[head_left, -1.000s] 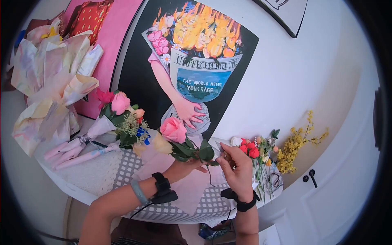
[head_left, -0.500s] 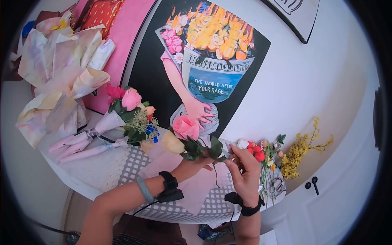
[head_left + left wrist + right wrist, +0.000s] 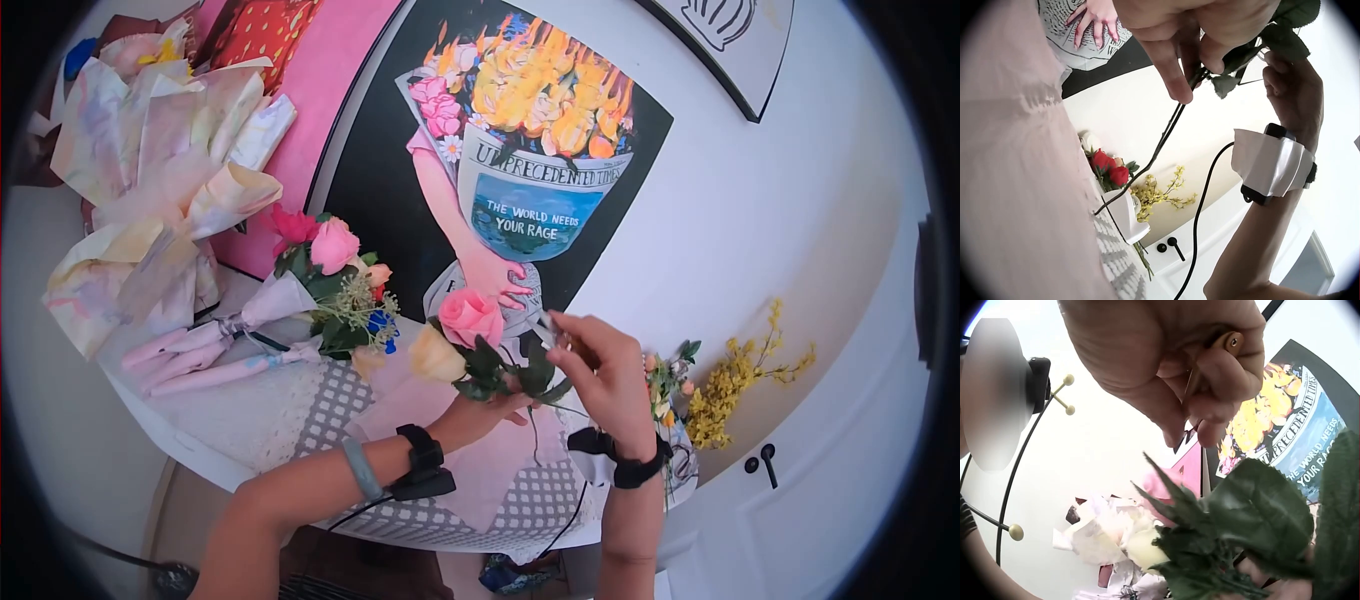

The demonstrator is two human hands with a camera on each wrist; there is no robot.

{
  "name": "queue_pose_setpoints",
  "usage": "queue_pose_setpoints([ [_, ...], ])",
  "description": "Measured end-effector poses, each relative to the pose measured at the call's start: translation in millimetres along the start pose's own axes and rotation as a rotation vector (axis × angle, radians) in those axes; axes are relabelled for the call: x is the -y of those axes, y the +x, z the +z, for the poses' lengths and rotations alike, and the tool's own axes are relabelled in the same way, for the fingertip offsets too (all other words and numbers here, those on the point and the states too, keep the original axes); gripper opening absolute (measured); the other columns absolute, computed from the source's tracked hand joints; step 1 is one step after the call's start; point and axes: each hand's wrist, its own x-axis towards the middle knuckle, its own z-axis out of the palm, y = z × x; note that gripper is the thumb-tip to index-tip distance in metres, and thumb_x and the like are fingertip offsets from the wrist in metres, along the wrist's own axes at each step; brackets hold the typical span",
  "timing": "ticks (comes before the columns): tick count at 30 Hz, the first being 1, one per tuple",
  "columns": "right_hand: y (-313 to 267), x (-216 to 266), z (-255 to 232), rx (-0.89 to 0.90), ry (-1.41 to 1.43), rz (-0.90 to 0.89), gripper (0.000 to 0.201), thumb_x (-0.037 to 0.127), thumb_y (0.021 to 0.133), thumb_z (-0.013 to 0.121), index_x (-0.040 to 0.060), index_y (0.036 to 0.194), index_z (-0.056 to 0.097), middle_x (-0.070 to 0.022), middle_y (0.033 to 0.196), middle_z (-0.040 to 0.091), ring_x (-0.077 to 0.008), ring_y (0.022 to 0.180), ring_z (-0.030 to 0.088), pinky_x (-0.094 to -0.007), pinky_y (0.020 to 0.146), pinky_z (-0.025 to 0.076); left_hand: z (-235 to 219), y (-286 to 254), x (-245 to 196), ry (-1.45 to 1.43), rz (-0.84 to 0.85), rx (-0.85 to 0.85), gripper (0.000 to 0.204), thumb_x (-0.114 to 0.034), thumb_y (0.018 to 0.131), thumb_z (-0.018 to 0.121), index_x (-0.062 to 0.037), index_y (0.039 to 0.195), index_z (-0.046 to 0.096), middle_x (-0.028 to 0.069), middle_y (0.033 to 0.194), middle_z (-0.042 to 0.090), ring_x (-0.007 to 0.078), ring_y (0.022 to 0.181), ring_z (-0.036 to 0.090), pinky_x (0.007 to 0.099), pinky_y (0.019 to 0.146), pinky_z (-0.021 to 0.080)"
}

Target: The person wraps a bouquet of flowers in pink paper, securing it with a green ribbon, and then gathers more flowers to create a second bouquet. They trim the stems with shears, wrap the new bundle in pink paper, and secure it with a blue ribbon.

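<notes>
My left hand [image 3: 490, 418] holds the stems of a pink rose [image 3: 470, 317] and a cream rose [image 3: 436, 355] just below their green leaves [image 3: 484, 368]. The left wrist view shows its fingers [image 3: 1175, 81] pinching thin dark stems [image 3: 1161, 142] that slant down to the left. To the right of the leaves, my right hand [image 3: 608, 378] is raised, curled round a small tool with a tan handle [image 3: 1232, 342]. The tool's pale tip [image 3: 545, 322] shows at the fingertips in the head view; most of it is hidden by the hand.
A wrapped mixed bouquet [image 3: 345, 300] lies left on the table, beside a large paper-wrapped bundle [image 3: 150, 190]. Pink wrapping paper [image 3: 455, 480] lies under my arms. Yellow flowers [image 3: 735, 385] stand at the right end. A flower painting [image 3: 535, 130] leans behind.
My right hand has risen from beside the stem to a point higher above the leaves. My left hand keeps its hold on the roses, and the head view has shifted slightly.
</notes>
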Motion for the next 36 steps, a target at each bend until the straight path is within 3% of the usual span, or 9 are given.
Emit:
queue_pose_setpoints([
  [3, -16, 5, 6, -0.048, 0.007, -0.033, 0.026, -0.001, 0.077, 0.063, -0.0014, 0.104, 0.061, -0.0070, 0.071, 0.057, -0.0111, 0.058, 0.050, -0.0240, 0.054, 0.040, -1, 1, 4, 0.003, 0.010, -0.061, 0.017, -0.013, 0.089, 0.055, -0.0011, 0.101, 0.057, 0.0059, 0.096, 0.060, 0.0125, 0.087, 0.060, 0.0251, 0.063, 0.055],
  [7, -32, 23, 15, -0.001, -0.001, -0.011, 0.029, -0.001, 0.078, 0.061, 0.0006, 0.107, 0.060, -0.0078, 0.075, 0.057, -0.0139, 0.058, 0.052, -0.0249, 0.055, 0.042, -4, 3, 10, 0.043, 0.045, -0.161, 0.018, -0.013, 0.089, 0.055, -0.0020, 0.103, 0.055, 0.0056, 0.097, 0.060, 0.0121, 0.087, 0.060, 0.0247, 0.062, 0.055],
  [12, -46, -29, 39, -0.011, -0.137, -0.202, 0.031, 0.003, 0.077, 0.064, -0.0004, 0.107, 0.058, -0.0108, 0.076, 0.057, -0.0202, 0.057, 0.055, -0.0301, 0.052, 0.044, -6, 2, 3, 0.079, -0.037, -0.208, 0.010, -0.003, 0.090, 0.050, -0.0010, 0.099, 0.050, 0.0066, 0.096, 0.056, 0.0162, 0.092, 0.060, 0.0282, 0.069, 0.055],
  [19, -82, -106, -6, -0.356, -0.058, 0.410, 0.020, 0.004, 0.079, 0.060, -0.0052, 0.097, 0.060, -0.0091, 0.074, 0.059, -0.0163, 0.064, 0.056, -0.0273, 0.060, 0.045, -11, 8, 8, 0.050, 0.016, -0.235, 0.009, -0.002, 0.086, 0.054, 0.0005, 0.094, 0.052, 0.0075, 0.087, 0.061, 0.0128, 0.083, 0.062, 0.0236, 0.061, 0.055],
  [23, -125, -199, 18, 0.041, -0.539, 0.441, 0.023, 0.016, 0.078, 0.053, -0.0041, 0.084, 0.061, -0.0239, 0.078, 0.061, -0.0395, 0.079, 0.059, -0.0460, 0.071, 0.046, -10, 10, 5, 0.134, -0.004, -0.195, 0.005, -0.003, 0.087, 0.052, -0.0017, 0.090, 0.047, 0.0081, 0.088, 0.060, 0.0138, 0.084, 0.062, 0.0236, 0.059, 0.054],
  [29, -149, -229, 44, 0.177, -0.629, 0.598, 0.023, 0.018, 0.077, 0.059, -0.0051, 0.079, 0.061, -0.0270, 0.090, 0.059, -0.0411, 0.076, 0.059, -0.0462, 0.072, 0.048, -10, 9, -1, 0.154, -0.046, -0.146, 0.007, -0.003, 0.089, 0.050, -0.0040, 0.089, 0.043, 0.0091, 0.091, 0.058, 0.0169, 0.086, 0.063, 0.0250, 0.056, 0.055],
  [31, -142, -206, 37, 0.188, -0.675, 0.578, 0.025, 0.020, 0.077, 0.061, -0.0054, 0.079, 0.060, -0.0264, 0.096, 0.058, -0.0412, 0.077, 0.059, -0.0463, 0.070, 0.048, -9, 8, -2, 0.126, -0.044, -0.149, 0.007, -0.003, 0.089, 0.050, -0.0043, 0.090, 0.043, 0.0088, 0.092, 0.058, 0.0170, 0.086, 0.063, 0.0252, 0.057, 0.055],
  [34, -134, -187, 34, -0.083, -0.810, 0.280, 0.023, 0.022, 0.078, 0.061, -0.0017, 0.079, 0.062, -0.0190, 0.075, 0.062, -0.0372, 0.073, 0.058, -0.0430, 0.069, 0.047, -11, 9, 3, 0.093, -0.026, -0.151, 0.007, -0.003, 0.089, 0.050, -0.0040, 0.092, 0.044, 0.0082, 0.093, 0.057, 0.0169, 0.087, 0.062, 0.0253, 0.058, 0.055],
  [36, -125, -155, 31, -0.054, -0.595, 0.346, 0.024, 0.023, 0.079, 0.062, -0.0009, 0.077, 0.063, -0.0154, 0.070, 0.062, -0.0340, 0.066, 0.058, -0.0409, 0.063, 0.047, -12, 10, 7, 0.086, -0.011, -0.153, 0.007, -0.004, 0.089, 0.050, -0.0036, 0.094, 0.044, 0.0078, 0.094, 0.057, 0.0165, 0.088, 0.062, 0.0254, 0.059, 0.056],
])
